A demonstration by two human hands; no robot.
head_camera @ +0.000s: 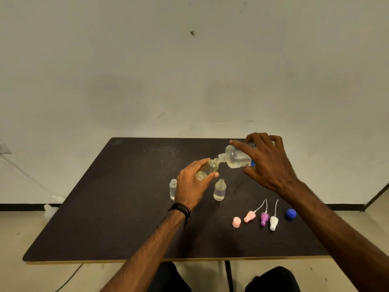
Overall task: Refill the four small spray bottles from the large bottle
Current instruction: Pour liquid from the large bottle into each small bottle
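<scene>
Your right hand (266,160) grips the large bottle (236,157), fingers wrapped over its body, and holds it tipped nearly on its side above the dark table (105,207). Its open neck points left and slightly down, and clear liquid lies along the lower side of the bottle.

Your left hand (192,184) is closed around a small bottle (207,168), lifted off the table and tilted so its mouth points up and to the right. The two bottle mouths meet, or very nearly; from this angle you cannot tell whether they actually touch, and no stream is clear enough to make out. The small bottle looks yellowish and seems largely full.

Below your left hand, two more small bottles stand upright and uncapped on the table. One (173,189) is just left of your left wrist, partly hidden behind your hand. The other (220,190) stands to the right of that hand, with some clear liquid in its lower part.

Nearer to you on the right, the loose tops lie in a row: a pink cap (236,222), a pink sprayer (249,216), a purple sprayer (264,218) and a white sprayer (273,222), each sprayer with its thin tube pointing away from you. A blue cap (290,213) lies at the right end of the row, beside your right forearm.

A dark cord bracelet (181,208) circles your left wrist.
</scene>
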